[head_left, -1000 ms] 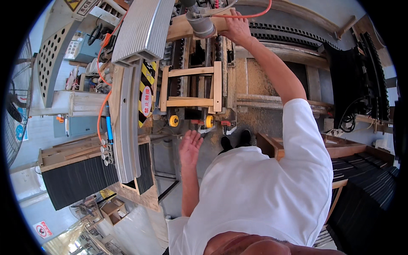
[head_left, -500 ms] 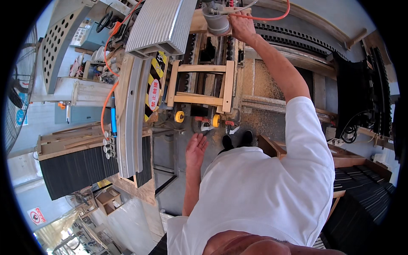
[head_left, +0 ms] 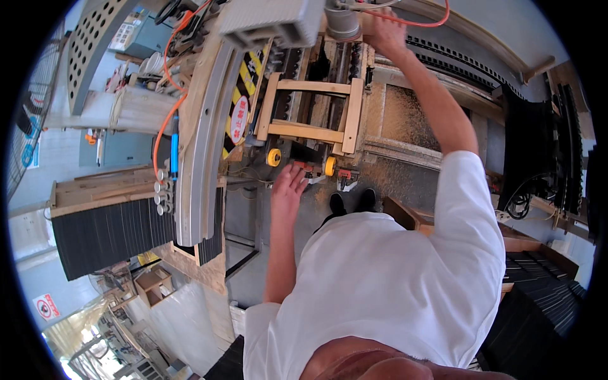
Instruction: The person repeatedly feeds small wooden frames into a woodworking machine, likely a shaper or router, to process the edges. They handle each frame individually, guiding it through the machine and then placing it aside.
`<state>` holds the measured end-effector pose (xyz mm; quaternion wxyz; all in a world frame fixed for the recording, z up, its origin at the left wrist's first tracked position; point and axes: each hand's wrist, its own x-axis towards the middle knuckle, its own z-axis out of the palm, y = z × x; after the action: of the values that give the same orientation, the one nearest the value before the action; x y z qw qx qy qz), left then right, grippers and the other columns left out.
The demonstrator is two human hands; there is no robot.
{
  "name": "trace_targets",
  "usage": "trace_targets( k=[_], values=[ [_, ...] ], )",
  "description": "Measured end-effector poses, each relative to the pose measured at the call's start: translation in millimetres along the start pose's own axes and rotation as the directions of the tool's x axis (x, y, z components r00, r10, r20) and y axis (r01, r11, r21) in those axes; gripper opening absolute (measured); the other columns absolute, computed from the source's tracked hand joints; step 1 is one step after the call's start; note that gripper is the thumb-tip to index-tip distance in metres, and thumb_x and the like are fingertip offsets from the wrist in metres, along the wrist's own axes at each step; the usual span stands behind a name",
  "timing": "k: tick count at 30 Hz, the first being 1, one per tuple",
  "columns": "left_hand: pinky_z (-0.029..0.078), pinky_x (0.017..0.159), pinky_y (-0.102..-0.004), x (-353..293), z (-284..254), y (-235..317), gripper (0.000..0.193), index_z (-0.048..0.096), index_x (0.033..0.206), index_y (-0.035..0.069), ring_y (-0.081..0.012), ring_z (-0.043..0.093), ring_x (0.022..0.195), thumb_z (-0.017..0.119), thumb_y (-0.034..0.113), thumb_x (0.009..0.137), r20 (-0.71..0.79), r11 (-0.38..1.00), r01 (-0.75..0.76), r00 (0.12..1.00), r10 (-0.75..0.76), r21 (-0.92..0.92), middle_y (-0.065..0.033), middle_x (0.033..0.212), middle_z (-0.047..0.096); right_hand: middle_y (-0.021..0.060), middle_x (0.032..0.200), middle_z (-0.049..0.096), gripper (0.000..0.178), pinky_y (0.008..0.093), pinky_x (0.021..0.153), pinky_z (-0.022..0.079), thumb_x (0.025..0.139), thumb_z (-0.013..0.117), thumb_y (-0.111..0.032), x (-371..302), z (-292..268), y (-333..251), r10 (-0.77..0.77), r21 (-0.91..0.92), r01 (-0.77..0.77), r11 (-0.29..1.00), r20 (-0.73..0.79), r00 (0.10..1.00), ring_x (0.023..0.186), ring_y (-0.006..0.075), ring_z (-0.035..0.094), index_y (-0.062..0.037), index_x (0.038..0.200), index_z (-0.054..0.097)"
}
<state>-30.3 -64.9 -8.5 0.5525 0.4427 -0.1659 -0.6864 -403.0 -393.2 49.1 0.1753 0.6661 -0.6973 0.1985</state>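
My left hand [head_left: 289,190] hovers above the floor by the machine's front end, fingers stretched out and holding nothing. Closest to it are a yellow roller [head_left: 273,157] and a red-and-white clamp-like part. Farther away, my right arm reaches to the machine's far side. There my right hand [head_left: 386,37] is beside a grey metal cylinder [head_left: 342,25]; a thin red hose crosses over its fingers, which are blurred, so their grip is unclear. Between the hands, a light wooden frame [head_left: 305,132] lies across the machine's rails, near a second yellow roller [head_left: 330,166].
Left of the frame stand a ribbed aluminium block [head_left: 272,25] and a long metal rail [head_left: 197,190]. Black slats [head_left: 114,237] are stacked at the left, more dark strips [head_left: 538,310] at the lower right. Sawdust [head_left: 405,171] covers the floor near my shoes [head_left: 351,201].
My left hand has risen toward the rollers, with its fingers more spread. My right hand stays by the cylinder. The whole view has shifted a little, moving the machine right and up in the picture.
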Motion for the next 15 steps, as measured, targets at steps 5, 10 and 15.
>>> trace_targets(
  k=[5, 10, 15],
  values=[
    [0.038, 0.109, -0.0469, 37.4, 1.5, 10.9, 0.047, 0.047, 0.135, 0.004, -0.0287, 0.049, 0.127, 0.058, 0.029, 0.097, 0.171, 0.997, 0.019, 0.985, -0.006, -0.074, -0.0129, 0.136, 0.053, 0.0118, 0.104, 0.068, 0.031, 0.0412, 0.082, 0.052, 0.082, 0.071, -0.029, -74.0, -109.4, -21.3, -0.001, 0.646, -0.015, 0.764, 0.025, 1.0, 0.092, 0.0293, 0.065, -0.0058, 0.102, 0.067],
    [0.033, 0.111, -0.0467, 61.9, 26.4, 15.4, 0.045, 0.05, 0.131, 0.006, -0.0264, 0.046, 0.128, 0.057, 0.033, 0.096, 0.298, 0.983, 0.145, 0.949, -0.105, -0.116, -0.0125, 0.135, 0.053, 0.0124, 0.091, 0.065, 0.033, 0.0424, 0.078, 0.051, 0.074, 0.078, -0.032, -167.4, -168.7, -124.0, -0.573, 0.581, 0.384, 0.718, 0.178, 0.8, 0.09, 0.0315, 0.064, -0.0057, 0.088, 0.064],
    [0.034, 0.107, -0.0464, 87.5, 37.6, 23.7, 0.041, 0.054, 0.127, 0.008, -0.0255, 0.049, 0.121, 0.057, 0.033, 0.094, 0.46, 0.955, 0.179, 0.886, -0.052, -0.235, -0.0093, 0.124, 0.058, 0.0099, 0.08, 0.062, 0.027, 0.0423, 0.076, 0.048, 0.075, 0.075, -0.022, -189.9, -134.6, -174.5, -0.462, 0.533, 0.316, 0.784, 0.162, 0.872, 0.083, 0.0323, 0.062, -0.0064, 0.087, 0.056]
  ],
)
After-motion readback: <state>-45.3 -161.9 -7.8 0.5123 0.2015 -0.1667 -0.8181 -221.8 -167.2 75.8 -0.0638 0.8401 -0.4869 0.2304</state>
